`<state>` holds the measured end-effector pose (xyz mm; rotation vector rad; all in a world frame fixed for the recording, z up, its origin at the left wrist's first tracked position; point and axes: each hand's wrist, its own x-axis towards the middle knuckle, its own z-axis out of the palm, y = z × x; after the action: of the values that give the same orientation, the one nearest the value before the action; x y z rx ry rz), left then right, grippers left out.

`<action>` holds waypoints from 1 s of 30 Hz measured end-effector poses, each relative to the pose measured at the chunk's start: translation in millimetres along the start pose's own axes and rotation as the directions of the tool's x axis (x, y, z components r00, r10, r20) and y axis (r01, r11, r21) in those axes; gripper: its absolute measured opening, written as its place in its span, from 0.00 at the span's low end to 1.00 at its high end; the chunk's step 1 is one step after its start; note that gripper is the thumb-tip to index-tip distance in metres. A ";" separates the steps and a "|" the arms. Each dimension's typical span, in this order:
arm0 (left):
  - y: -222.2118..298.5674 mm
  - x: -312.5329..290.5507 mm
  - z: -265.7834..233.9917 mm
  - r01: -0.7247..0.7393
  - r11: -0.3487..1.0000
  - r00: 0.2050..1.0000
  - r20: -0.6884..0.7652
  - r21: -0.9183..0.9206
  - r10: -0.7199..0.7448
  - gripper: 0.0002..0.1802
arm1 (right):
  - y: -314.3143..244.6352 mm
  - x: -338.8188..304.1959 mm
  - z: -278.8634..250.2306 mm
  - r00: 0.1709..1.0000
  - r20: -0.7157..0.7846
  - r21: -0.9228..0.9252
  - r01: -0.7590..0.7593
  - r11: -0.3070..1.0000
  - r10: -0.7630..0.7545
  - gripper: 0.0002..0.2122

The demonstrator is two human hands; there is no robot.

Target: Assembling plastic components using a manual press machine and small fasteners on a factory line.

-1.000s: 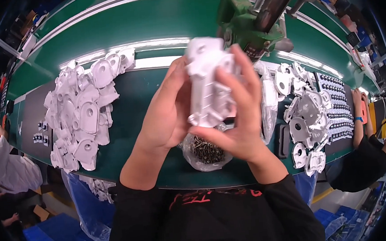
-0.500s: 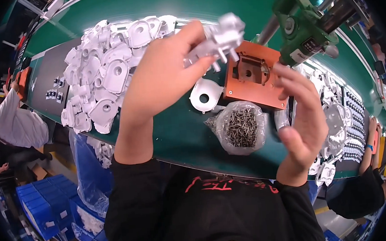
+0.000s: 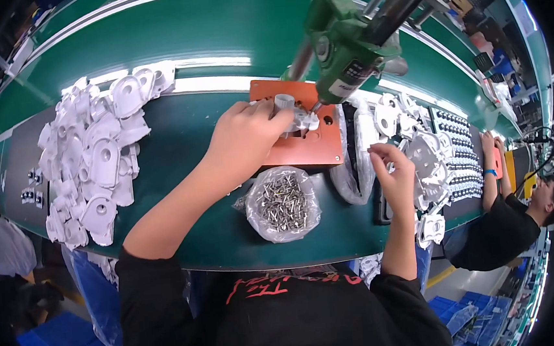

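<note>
My left hand [image 3: 248,136] is closed on a white plastic housing [image 3: 300,120], which sits on the orange fixture block [image 3: 314,150]. Its fingers hide part of the housing. Right above stands the green press head [image 3: 352,56], its tip close to the housing. My right hand [image 3: 395,173] hovers to the right of the fixture, thumb and forefinger brought together. Whatever is between those fingertips, if anything, is too small to make out. In front of the fixture a clear plastic bag of screws [image 3: 282,202] lies open on the green table [image 3: 217,243].
A big heap of white plastic parts [image 3: 103,154] covers the table's left side. On the right are more white parts [image 3: 429,161], a clear plastic bag [image 3: 355,173] and rows of small black-and-silver pieces [image 3: 464,152]. A co-worker [image 3: 508,220] works at the far right.
My left hand has lowered the white housing from the air onto the orange fixture. My right hand has withdrawn from beside the press head, its spread fingers now drawn together. The view has shifted.
</note>
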<state>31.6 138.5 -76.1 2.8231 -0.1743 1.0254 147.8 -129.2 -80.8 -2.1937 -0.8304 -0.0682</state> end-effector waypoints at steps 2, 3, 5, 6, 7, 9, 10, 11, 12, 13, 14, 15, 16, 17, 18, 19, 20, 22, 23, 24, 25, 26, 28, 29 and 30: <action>1.1 5.4 3.9 -0.024 1.000 0.999 0.022 -0.018 0.025 0.08 | 9.0 -4.1 2.5 1.000 0.014 -0.024 -0.009 1.000 0.009 0.08; 2.7 8.9 4.9 -0.009 1.000 0.999 0.048 -0.027 0.010 0.08 | 12.6 -2.7 4.5 1.000 0.011 -0.024 -0.015 1.000 0.015 0.08; 4.9 12.7 13.4 0.004 0.999 0.997 0.082 -0.038 -0.001 0.09 | 19.5 2.4 9.6 0.994 0.049 -0.167 0.102 0.981 -0.095 0.09; 4.4 14.1 23.9 -0.022 0.999 0.998 0.052 -0.023 0.023 0.09 | 21.3 6.1 13.0 0.995 0.073 -0.179 0.077 0.981 -0.065 0.10; 4.8 14.7 30.8 -0.047 0.999 0.999 0.023 -0.006 0.048 0.09 | 24.5 10.6 16.7 0.995 0.071 -0.178 0.078 0.981 -0.066 0.10; 9.3 12.4 36.5 -0.031 0.999 0.999 0.030 -0.010 0.031 0.09 | 30.9 18.8 24.1 0.978 0.168 -0.377 0.181 0.908 -0.125 0.10; 11.3 11.0 37.9 -0.012 1.000 0.999 0.037 -0.016 0.012 0.09 | 31.2 21.7 26.9 0.975 0.195 -0.391 0.174 0.904 -0.104 0.10; 12.0 9.2 39.0 -0.014 1.000 0.999 0.038 -0.017 0.015 0.09 | 31.7 24.2 30.5 0.976 0.193 -0.392 0.172 0.904 -0.102 0.10; 11.1 6.9 40.5 0.025 0.997 0.999 0.047 -0.071 -0.022 0.09 | 32.9 27.0 35.5 0.977 0.204 -0.461 0.145 0.875 -0.055 0.09; 9.4 4.7 42.0 0.065 0.990 0.997 0.059 -0.124 -0.059 0.09 | 33.8 29.1 39.4 0.977 0.212 -0.529 0.121 0.840 -0.007 0.09; 6.1 2.0 43.4 0.066 0.990 0.997 0.058 -0.124 -0.059 0.09 | 34.3 30.5 42.1 0.977 0.212 -0.529 0.121 0.840 -0.008 0.09; 2.7 -2.6 42.7 0.095 0.973 0.990 0.124 -0.212 -0.070 0.10 | 33.5 31.2 44.3 0.974 0.227 -0.548 0.134 0.826 -0.007 0.08; 0.6 -5.4 41.7 0.129 0.946 0.979 0.190 -0.296 -0.074 0.11 | 32.4 32.0 45.7 0.970 0.242 -0.566 0.147 0.812 -0.006 0.07; 0.3 -5.6 40.1 0.134 0.946 0.979 0.189 -0.294 -0.080 0.11 | 30.9 33.1 45.7 0.969 0.247 -0.565 0.152 0.811 -0.010 0.07; 0.2 -4.5 39.7 0.126 0.950 0.979 0.193 -0.285 -0.072 0.11 | 30.2 33.9 44.8 0.971 0.237 -0.557 0.139 0.819 -0.003 0.06; 0.3 -3.8 39.9 0.117 0.954 0.978 0.197 -0.276 -0.063 0.10 | 30.2 34.7 44.0 0.974 0.227 -0.548 0.125 0.827 0.003 0.06; 1.1 -4.8 41.5 0.119 0.953 0.978 0.196 -0.279 -0.064 0.10 | 31.6 35.6 42.8 0.974 0.228 -0.550 0.125 0.825 0.004 0.06; 2.7 -9.5 43.1 0.097 0.976 0.982 0.177 -0.196 -0.062 0.10 | 35.6 37.4 41.1 0.971 0.234 -0.435 0.054 0.899 0.055 0.05; 2.0 -10.6 42.8 0.100 0.976 0.982 0.177 -0.195 -0.065 0.10 | 39.1 37.4 41.5 0.970 0.236 -0.435 0.057 0.899 0.053 0.05; 1.6 -10.3 42.8 0.111 0.971 0.981 0.178 -0.212 -0.073 0.10 | 43.7 37.7 41.1 0.976 0.216 -0.407 0.059 0.911 0.033 0.05; 1.3 -9.9 42.8 0.121 0.966 0.980 0.180 -0.230 -0.080 0.09 | 45.7 38.1 40.8 0.981 0.195 -0.379 0.062 0.923 0.014 0.05; 0.8 -9.3 42.0 0.123 0.965 0.981 0.177 -0.230 -0.082 0.09 | 44.6 37.3 39.8 0.981 0.196 -0.381 0.065 0.922 0.012 0.05; -1.3 -8.1 38.3 0.129 0.944 0.973 0.224 -0.303 -0.061 0.10 | 40.0 35.1 38.3 0.996 0.090 -0.329 0.052 0.943 -0.024 0.05; -2.0 -7.1 37.3 0.130 0.945 0.973 0.223 -0.302 -0.063 0.10 | 35.4 37.2 36.2 0.996 0.091 -0.328 0.054 0.943 -0.025 0.05; -2.2 -7.3 36.6 0.133 0.944 0.971 0.231 -0.303 -0.062 0.10 | 29.6 38.4 33.7 0.998 0.056 -0.293 0.035 0.956 -0.019 0.04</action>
<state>49.4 135.2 -108.8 2.6109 -0.1981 0.6006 188.3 -99.7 -112.1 -2.4715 -0.9290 -0.1565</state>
